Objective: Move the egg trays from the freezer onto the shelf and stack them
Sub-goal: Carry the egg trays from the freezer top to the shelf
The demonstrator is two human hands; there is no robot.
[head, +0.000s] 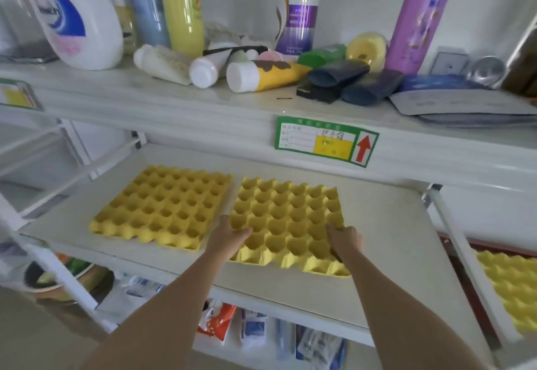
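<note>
Both hands' fingers grip the right egg tray (287,224); third tray (508,288) cut off at right

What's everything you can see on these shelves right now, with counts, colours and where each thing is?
egg trays on middle shelf: two, yellow; left tray, right tray, side by side.
third egg tray: one, yellow, far right, lower down.
detergent jug: one, white, top shelf left.
tall bottles: yellow, white-purple, lilac, top shelf.
shelf label: one, green-edged, red arrow.
packets: several, bottom shelf.
left hand, right hand: gripping right tray's near edge.
</note>
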